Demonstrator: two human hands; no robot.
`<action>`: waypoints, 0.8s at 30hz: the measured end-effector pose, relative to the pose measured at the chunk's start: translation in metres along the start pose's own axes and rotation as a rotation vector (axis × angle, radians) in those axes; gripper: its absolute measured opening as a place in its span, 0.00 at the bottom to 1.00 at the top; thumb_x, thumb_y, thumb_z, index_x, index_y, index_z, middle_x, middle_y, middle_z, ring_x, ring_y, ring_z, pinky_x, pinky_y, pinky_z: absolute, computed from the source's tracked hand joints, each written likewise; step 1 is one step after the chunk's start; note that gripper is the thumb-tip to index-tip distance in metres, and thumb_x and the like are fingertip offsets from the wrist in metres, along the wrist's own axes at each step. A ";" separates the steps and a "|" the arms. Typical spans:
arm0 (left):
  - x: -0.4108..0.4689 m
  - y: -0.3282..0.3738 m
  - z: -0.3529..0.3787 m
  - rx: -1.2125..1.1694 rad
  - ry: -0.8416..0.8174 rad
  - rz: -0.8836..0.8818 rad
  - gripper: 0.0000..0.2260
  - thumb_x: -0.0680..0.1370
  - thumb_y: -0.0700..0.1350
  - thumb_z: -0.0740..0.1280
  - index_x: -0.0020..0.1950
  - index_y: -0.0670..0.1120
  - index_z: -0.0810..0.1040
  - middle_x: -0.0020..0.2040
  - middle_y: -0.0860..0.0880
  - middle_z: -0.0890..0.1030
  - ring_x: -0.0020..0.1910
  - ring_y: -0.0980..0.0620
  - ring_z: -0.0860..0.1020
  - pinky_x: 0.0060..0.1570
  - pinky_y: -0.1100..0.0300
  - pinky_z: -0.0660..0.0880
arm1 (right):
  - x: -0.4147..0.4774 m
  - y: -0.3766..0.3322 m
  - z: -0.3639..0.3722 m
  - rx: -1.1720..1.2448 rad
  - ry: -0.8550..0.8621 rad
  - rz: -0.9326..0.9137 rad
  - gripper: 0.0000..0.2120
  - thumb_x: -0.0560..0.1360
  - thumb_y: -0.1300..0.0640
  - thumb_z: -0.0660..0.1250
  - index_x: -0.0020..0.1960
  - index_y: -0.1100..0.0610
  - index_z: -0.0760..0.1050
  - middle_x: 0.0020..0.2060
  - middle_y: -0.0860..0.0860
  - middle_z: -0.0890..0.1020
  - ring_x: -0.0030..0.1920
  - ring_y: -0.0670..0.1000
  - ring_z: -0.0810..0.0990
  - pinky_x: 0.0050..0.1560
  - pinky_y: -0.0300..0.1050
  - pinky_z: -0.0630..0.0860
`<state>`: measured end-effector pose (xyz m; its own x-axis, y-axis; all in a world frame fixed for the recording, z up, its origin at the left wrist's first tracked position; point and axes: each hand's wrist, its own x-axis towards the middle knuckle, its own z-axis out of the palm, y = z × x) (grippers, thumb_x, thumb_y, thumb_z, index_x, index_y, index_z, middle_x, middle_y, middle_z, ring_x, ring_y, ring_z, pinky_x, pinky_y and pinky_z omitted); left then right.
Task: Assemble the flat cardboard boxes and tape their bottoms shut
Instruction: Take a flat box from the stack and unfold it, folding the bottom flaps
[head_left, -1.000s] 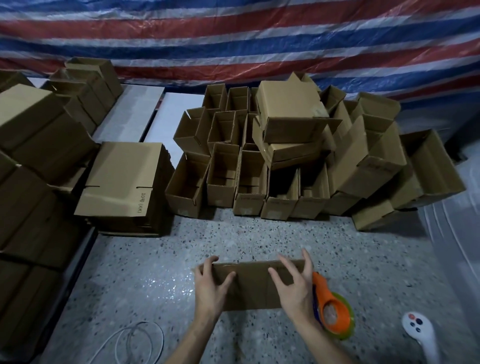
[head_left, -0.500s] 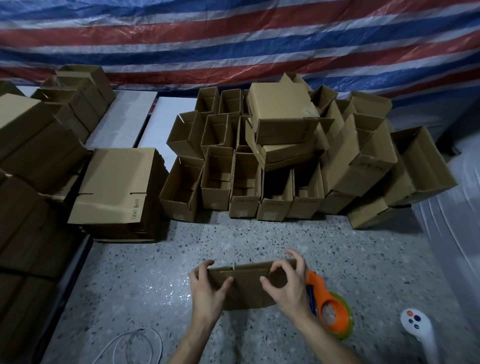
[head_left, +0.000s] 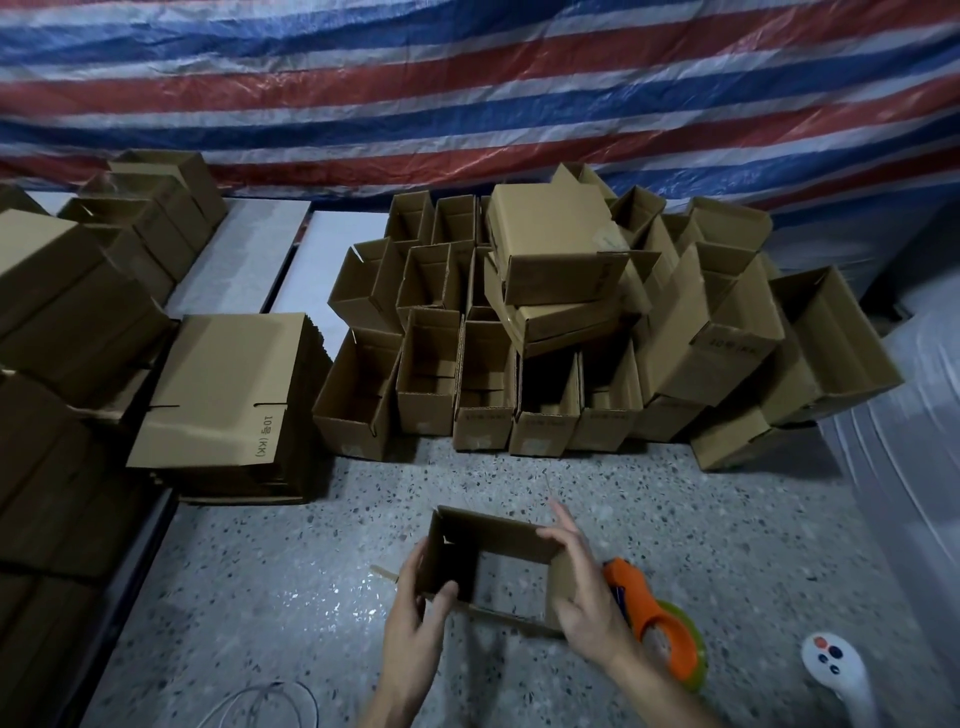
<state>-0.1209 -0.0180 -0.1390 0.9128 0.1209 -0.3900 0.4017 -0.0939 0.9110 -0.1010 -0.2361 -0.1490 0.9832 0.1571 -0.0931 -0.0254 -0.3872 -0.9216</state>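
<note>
Cardboard box (head_left: 498, 538), lower centre, likely light, flimsy; your left hand (head_left: 413, 618) clamps left wall, right hand (head_left: 587, 603) pinches right wall. Hold near corners.

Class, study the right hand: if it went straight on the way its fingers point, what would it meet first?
Probably the front row of assembled boxes, after bare floor; the right hand points away along the held box. Depth is unclear.

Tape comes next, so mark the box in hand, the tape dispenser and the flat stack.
box (head_left: 493, 538): head view, inside of its far wall.
tape dispenser (head_left: 636, 584): head view, orange handle.
flat stack (head_left: 234, 374): head view, top sheet.
</note>
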 end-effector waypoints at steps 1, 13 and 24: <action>-0.002 0.001 -0.001 0.002 0.029 -0.002 0.18 0.81 0.46 0.68 0.67 0.63 0.72 0.63 0.62 0.77 0.60 0.66 0.76 0.55 0.70 0.73 | -0.002 0.003 -0.002 0.025 0.009 0.021 0.42 0.64 0.79 0.57 0.72 0.49 0.64 0.81 0.42 0.51 0.80 0.44 0.48 0.80 0.41 0.44; 0.010 0.003 -0.010 -0.140 0.085 -0.167 0.10 0.81 0.46 0.68 0.46 0.39 0.78 0.42 0.48 0.82 0.39 0.57 0.81 0.40 0.56 0.81 | -0.010 0.002 -0.007 0.303 0.311 0.305 0.17 0.80 0.61 0.66 0.64 0.43 0.75 0.62 0.35 0.77 0.65 0.33 0.72 0.63 0.29 0.69; 0.012 -0.002 -0.024 -0.171 -0.052 -0.206 0.04 0.76 0.44 0.74 0.49 0.52 0.83 0.50 0.50 0.84 0.46 0.52 0.84 0.46 0.54 0.81 | -0.012 0.011 -0.019 0.708 0.241 0.490 0.19 0.74 0.56 0.64 0.63 0.46 0.79 0.66 0.43 0.79 0.72 0.49 0.72 0.77 0.57 0.61</action>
<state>-0.1124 0.0076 -0.1427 0.8177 0.0691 -0.5714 0.5646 0.0967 0.8197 -0.1099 -0.2590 -0.1505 0.8420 -0.1044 -0.5292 -0.4799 0.3030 -0.8233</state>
